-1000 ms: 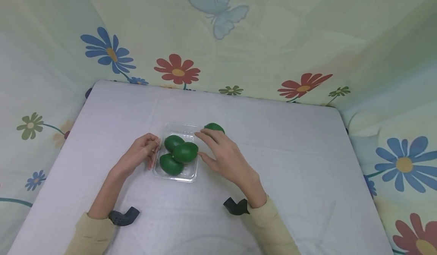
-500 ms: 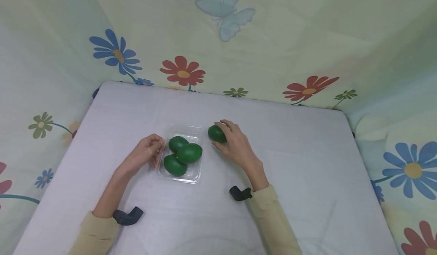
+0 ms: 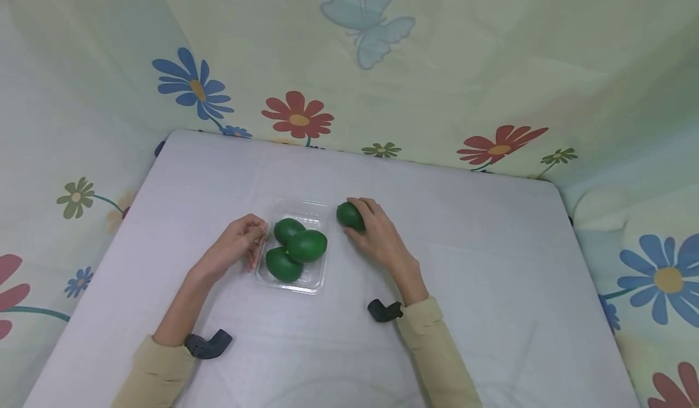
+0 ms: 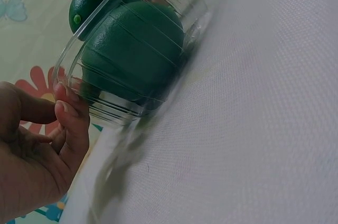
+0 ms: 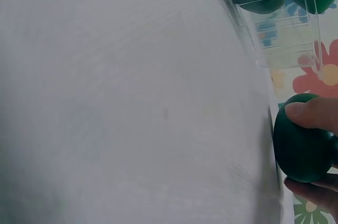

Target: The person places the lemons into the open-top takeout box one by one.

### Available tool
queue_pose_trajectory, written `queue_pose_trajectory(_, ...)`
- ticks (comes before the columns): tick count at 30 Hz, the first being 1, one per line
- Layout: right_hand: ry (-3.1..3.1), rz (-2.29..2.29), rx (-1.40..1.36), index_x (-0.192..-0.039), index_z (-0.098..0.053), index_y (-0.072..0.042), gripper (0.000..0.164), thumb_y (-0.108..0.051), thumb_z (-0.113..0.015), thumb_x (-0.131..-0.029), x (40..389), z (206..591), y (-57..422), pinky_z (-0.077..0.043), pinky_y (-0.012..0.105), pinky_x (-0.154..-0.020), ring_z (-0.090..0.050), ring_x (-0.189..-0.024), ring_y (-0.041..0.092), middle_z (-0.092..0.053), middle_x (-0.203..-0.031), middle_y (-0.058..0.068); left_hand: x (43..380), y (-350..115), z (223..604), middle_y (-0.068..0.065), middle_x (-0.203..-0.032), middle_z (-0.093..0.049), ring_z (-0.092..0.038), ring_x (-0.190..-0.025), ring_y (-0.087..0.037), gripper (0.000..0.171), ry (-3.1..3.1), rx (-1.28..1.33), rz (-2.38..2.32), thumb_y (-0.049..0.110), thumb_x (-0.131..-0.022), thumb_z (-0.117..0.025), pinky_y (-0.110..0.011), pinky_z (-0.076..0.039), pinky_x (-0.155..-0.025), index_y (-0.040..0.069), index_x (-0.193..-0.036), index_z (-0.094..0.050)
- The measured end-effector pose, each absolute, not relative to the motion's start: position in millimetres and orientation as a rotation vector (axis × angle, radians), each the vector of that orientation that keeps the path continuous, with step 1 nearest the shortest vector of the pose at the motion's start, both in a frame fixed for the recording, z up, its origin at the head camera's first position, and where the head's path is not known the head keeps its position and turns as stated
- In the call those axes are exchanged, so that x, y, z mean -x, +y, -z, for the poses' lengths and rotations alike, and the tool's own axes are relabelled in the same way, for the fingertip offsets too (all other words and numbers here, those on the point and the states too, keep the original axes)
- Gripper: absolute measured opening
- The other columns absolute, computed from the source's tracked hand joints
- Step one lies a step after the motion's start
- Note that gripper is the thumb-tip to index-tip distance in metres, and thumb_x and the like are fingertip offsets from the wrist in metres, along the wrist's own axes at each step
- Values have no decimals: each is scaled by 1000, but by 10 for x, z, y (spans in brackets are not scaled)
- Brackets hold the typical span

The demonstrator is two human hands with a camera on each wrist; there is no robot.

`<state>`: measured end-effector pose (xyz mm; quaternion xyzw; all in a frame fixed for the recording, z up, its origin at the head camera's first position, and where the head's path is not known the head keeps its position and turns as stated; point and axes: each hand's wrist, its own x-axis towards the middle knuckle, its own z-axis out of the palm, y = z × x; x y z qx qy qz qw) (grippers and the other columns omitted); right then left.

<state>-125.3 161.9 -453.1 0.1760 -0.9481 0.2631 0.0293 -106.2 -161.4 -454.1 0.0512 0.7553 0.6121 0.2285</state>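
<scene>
My left hand (image 3: 235,244) pinches the left rim of a clear plastic container (image 3: 299,284); in the left wrist view the thumb and fingers (image 4: 71,123) meet at that rim. Inside lie three dark green, smooth limes: a back lime (image 3: 288,229), a front lime (image 3: 283,266) and an upper lime (image 3: 307,246) resting against the other two. To the right of the container, my right hand (image 3: 382,235) grips another green lime (image 3: 348,215). Thumb and fingers sit on opposite sides of this lime (image 5: 301,145), which is low at the tabletop.
A white cloth covers the table (image 3: 480,262). Behind its far edge hangs a curtain (image 3: 437,92) printed with flowers and a butterfly. Dark wrist mounts (image 3: 209,344) protrude from both sleeves.
My right hand has moved from the container's right side to the separate lime and taken hold of it. The left hand stays at the rim. The head view has shifted slightly.
</scene>
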Motion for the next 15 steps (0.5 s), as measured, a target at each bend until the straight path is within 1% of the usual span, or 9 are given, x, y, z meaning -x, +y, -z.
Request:
queue_pose_trajectory(7, -2832, -873, -591, -146, -51, -11, 63, -13, -80, -91, 1216, 4429, 1615, -51, 49, -108, -59, -129, 36, -55, -140, 17, 1058, -1612, 4524, -9, -82, -53, -55, -51, -15, 32, 2084, -139, -1684, 19, -110, -44, -31, -51, -47, -12, -119, -48)
queue_pose_trajectory(15, -2712, -1001, -769, -145, -51, -7, 62, -15, -80, -92, 1238, 4179, 1419, -54, 44, -105, -61, -126, 32, -55, -140, 15, 1057, -1610, 4539, -9, -83, -53, -55, -51, -15, 31, 2088, -131, -1676, 19, -110, -44, -31, -51, -47, -11, -119, -48)
